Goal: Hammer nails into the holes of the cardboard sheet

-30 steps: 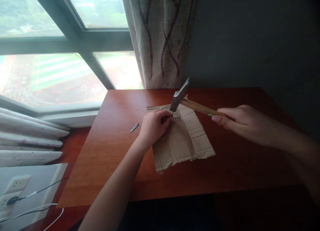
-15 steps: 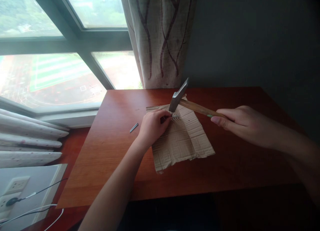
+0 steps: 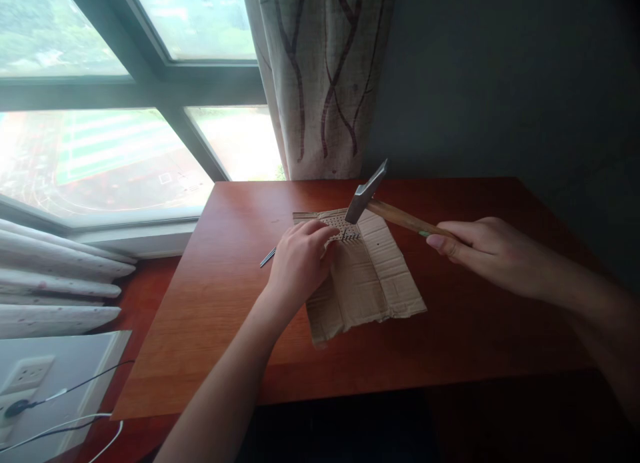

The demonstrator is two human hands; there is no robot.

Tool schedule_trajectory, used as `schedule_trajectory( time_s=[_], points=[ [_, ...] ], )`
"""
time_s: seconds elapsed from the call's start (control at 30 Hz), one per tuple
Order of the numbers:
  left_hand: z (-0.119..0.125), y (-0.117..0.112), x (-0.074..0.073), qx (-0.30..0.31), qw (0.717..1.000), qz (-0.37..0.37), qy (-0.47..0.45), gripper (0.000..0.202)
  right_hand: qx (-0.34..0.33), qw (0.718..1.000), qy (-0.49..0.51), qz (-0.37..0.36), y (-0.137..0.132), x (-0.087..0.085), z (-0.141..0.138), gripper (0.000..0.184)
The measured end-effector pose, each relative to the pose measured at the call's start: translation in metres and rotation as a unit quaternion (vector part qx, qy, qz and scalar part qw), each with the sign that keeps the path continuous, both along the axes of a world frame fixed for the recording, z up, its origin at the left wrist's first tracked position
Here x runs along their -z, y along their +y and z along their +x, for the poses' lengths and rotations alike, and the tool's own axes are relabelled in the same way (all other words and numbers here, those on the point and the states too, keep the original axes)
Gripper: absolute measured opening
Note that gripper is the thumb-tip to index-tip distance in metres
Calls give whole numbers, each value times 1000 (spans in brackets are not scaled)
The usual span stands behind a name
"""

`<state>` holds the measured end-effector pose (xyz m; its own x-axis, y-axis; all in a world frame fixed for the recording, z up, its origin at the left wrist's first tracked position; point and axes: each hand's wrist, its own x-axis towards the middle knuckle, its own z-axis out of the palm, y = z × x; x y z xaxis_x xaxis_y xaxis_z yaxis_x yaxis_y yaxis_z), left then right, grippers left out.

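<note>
Clock centred on the cardboard (image 3: 367, 283), 12 at the far side: work looks part done, imo. A short row of small nails (image 3: 353, 237) is already standing at 11-12 o'clk, at the near edge of the dotted patch (image 3: 332, 220); most dots behind them show no nail, & loose nails (image 3: 267, 257) lie on the table (image 3: 210, 336) at abt 10 o'clk, unused. How deep the standing ones sit: can't tell. R hand (image 3: 475, 246), out at 2-3 o'clk, is wrapped tight round the hammer (image 3: 395, 215), thumb along the handle; its head hangs at 12, just over or on the patch, contact unclear. L hand (image 3: 301, 253) is at 10 o'clk, fingers loosely curled, tips just beside the nails; nothing seen btwn thumb & forefinger, but inner fingers are hidden, so can't say if it grips anything. Count: 1 hammer, 1 cardboard, 1 patch, 2 hands; standing nails approx 5, too small to be sure; loose ones maybe 2-3, partly behind L hand.
</note>
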<state>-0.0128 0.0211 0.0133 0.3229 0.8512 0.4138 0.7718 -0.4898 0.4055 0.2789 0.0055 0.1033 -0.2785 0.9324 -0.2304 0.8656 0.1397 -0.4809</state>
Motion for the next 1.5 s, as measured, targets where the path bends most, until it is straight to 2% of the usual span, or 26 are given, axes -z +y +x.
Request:
schedule_trajectory(
  time_s=[0.17, 0.33, 0.47, 0.83, 1.03, 1.27, 1.5],
  points=[
    [-3, -21, 4, 63, 998, -2, 21, 19, -5, 1000, -3, 0, 0, 6, 0, 62],
    [-6, -24, 17, 63, 998, -2, -18, 21, -10, 1000, -5, 1, -1, 7, -1, 61],
    [-6, -24, 21, 58, 998, -9, -33, 21, -7, 1000, -6, 1, -2, 5, 1, 62],
    [-5, -25, 20, 56, 998, -9, -37, 22, 8, 999, -22, -21, 0, 8, 2, 60],
    [-6, -25, 21, 57, 998, -11, -38, 22, 11, 1000, -26, -9, 0, 12, 1, 60],
    [-5, -25, 20, 54, 997, -16, -42, 23, 2, 1000, -20, -14, 1, 9, -6, 63],
    [-6, -25, 21, 53, 998, -13, -42, 22, 6, 1000, -19, -10, 1, 6, -1, 61]
  ],
)
